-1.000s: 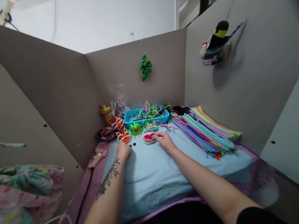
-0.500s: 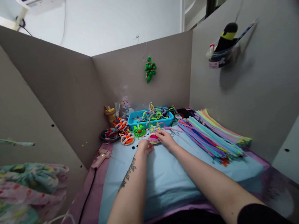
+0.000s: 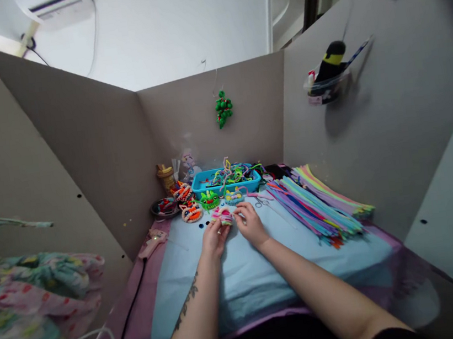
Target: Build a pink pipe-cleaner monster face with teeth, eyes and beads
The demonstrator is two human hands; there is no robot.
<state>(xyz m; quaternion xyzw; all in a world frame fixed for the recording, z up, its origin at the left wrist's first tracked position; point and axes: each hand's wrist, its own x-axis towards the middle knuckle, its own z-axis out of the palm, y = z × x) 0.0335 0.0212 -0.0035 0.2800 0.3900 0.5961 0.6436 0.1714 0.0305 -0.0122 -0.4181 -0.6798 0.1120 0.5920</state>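
My left hand (image 3: 215, 239) is closed on a pink fuzzy pipe cleaner craft (image 3: 223, 215), tilted up with a pale and green edge showing. Just to its right, my right hand (image 3: 251, 224) has thumb and forefinger pinched together close to the craft's edge; whatever is between them is too small to make out. Behind stand finished pipe cleaner faces: a green one (image 3: 209, 200), a blue and yellow one (image 3: 234, 196), and an orange and cream one (image 3: 191, 212). A few small dark discs (image 3: 201, 226) lie left of the craft.
A blue tray (image 3: 204, 188) of tangled pipe cleaners sits at the back, with a dark bowl (image 3: 160, 214) to its left. Bundled pipe cleaners (image 3: 315, 210) and scissors (image 3: 261, 203) lie right. A pink glue gun (image 3: 153, 245) with a cord rests left. Grey panels (image 3: 223, 142) enclose the table.
The pink craft has been lifted and tilted in my left hand. My right hand has drawn back off its top to its right side. The view has shifted slightly.
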